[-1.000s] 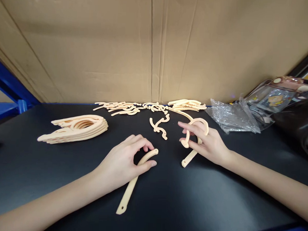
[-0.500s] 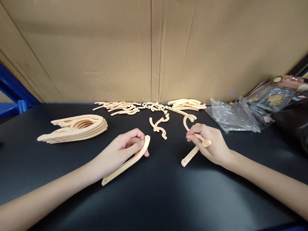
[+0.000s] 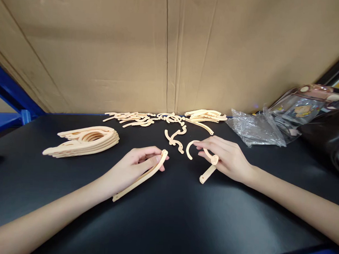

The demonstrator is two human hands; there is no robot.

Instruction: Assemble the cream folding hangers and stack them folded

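Observation:
My left hand [image 3: 145, 160] is closed around a long, curved cream hanger arm [image 3: 138, 183], which has a small hole near each end. In my right hand [image 3: 224, 156], held between thumb and fingers, is a cream hanger hook [image 3: 190, 147]; its round end [image 3: 214, 159] shows at the near side of the fingers. Below that hand another hanger arm [image 3: 207, 175] lies on the table, partly hidden by the hand. Between and beyond my hands are a few loose S-shaped pieces [image 3: 174, 138].
At the left sits a stack of folded cream hangers [image 3: 83, 141]. Piles of curved pieces [image 3: 130, 118] and longer arms [image 3: 205, 115] lie along the cardboard wall [image 3: 119, 56]. Clear plastic bags [image 3: 256, 127] and a dark bag [image 3: 331, 135] occupy the right side of the black table [image 3: 164, 225].
My right hand has turned the hook, bringing its curved end left and down toward the left hand. My left hand has shifted very slightly, still holding the hanger arm.

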